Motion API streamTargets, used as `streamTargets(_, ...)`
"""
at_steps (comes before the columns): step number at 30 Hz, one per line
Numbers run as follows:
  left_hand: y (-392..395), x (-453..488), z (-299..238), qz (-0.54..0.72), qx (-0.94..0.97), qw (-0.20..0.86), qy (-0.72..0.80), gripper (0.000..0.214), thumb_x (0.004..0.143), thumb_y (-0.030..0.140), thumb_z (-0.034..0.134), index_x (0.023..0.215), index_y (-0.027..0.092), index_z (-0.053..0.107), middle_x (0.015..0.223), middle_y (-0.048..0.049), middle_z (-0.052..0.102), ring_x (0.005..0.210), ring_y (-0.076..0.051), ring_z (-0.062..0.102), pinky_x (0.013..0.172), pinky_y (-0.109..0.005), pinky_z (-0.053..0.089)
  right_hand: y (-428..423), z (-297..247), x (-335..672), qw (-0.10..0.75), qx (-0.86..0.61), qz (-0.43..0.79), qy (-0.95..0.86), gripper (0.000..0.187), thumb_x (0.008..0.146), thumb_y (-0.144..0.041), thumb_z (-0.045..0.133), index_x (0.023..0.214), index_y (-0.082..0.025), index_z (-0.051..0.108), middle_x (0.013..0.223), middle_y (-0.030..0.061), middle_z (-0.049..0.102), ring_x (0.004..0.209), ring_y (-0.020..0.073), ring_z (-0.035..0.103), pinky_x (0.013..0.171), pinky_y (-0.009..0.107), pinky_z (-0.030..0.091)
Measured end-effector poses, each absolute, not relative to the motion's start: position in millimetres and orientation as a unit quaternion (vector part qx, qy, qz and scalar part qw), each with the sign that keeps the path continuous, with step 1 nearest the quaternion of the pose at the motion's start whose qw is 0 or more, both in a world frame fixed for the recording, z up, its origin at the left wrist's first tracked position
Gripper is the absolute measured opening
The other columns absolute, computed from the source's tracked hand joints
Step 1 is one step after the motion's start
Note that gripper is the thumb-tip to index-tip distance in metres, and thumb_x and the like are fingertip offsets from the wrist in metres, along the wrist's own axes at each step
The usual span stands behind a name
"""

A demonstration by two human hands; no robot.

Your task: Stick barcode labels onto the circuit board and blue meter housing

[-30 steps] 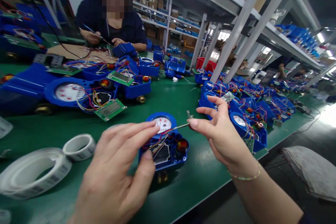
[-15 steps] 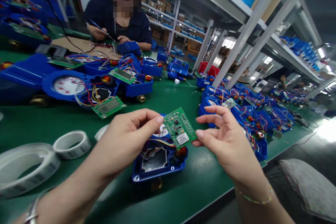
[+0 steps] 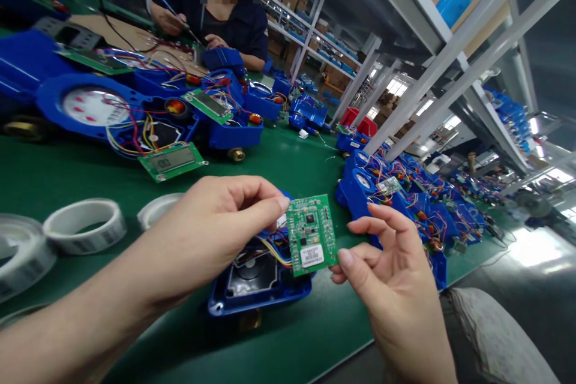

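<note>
A green circuit board [image 3: 311, 225] with small chips and a white barcode label is held face up in front of me. My left hand [image 3: 238, 216] pinches its left edge between thumb and forefinger. At the lower right corner, the thumb and fingertips of my right hand [image 3: 387, 258] grip the board, the other fingers curled loosely apart. Below it sits an open blue meter housing [image 3: 261, 300] with a dark square compartment, and coloured wires [image 3: 274, 252] run toward the board. The board hides part of the housing.
Rolls of white labels [image 3: 85, 225] lie at left. Blue housings [image 3: 94, 105] with wires and a display board [image 3: 173, 161] stand beyond them; more housings [image 3: 405, 192] crowd the right. A co-worker [image 3: 211, 18] sits opposite holding a thin tool. Metal shelf posts [image 3: 432, 66] rise at right.
The board has turned more upright and squarer to my view, its label now easier to see. Both hands keep their hold. My view has shifted slightly, moving the surroundings.
</note>
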State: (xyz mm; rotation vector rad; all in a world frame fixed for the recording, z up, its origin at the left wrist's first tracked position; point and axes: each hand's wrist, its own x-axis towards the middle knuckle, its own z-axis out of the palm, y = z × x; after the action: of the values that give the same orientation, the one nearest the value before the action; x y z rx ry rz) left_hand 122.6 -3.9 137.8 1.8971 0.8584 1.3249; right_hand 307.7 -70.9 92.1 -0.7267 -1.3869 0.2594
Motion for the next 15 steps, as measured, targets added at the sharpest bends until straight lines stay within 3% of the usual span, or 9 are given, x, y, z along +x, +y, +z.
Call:
streamTargets(6, -2.0, 119.5, 136.8, 0.519, 0.725, 0.323, 0.317, 0.050, 0.067, 0.061, 0.065, 0.079, 0.012, 0.068, 0.073, -0.0022, 0.061, 0.060, -0.012, 0.054, 0.052, -0.018, 0.042, -73.6, 86.3, 306.0, 0.706, -0.325, 0.111, -0.619, 0.049, 0.084, -0.026, 0.069, 0.124, -0.026, 0.041, 0.108, 0.0021, 0.048, 0.064, 0.0046, 0.062, 0.061, 0.018, 0.058)
streamTargets(10, -6.0, 121.3, 133.5, 0.521, 0.728, 0.315, 0.316, 0.048, 0.072, 0.059, 0.062, 0.080, 0.012, 0.069, 0.076, -0.0027, 0.063, 0.063, -0.012, 0.056, 0.055, -0.019, 0.044, -64.8, 80.0, 297.5, 0.700, -0.330, 0.043, -0.632, 0.047, 0.088, -0.027, 0.065, 0.128, -0.034, 0.041, 0.114, 0.0029, 0.048, 0.071, 0.0025, 0.063, 0.067, 0.016, 0.057)
streamTargets(15, -0.2, 116.9, 132.7, 0.516, 0.738, 0.283, 0.331, 0.049, 0.070, 0.062, 0.060, 0.076, 0.014, 0.070, 0.074, -0.0018, 0.062, 0.066, -0.013, 0.054, 0.057, -0.019, 0.043, -75.7, 72.4, 293.5, 0.715, -0.361, -0.078, -0.594, 0.059, 0.079, -0.026, 0.073, 0.127, -0.039, 0.042, 0.114, 0.0008, 0.049, 0.073, 0.0018, 0.059, 0.070, 0.016, 0.055)
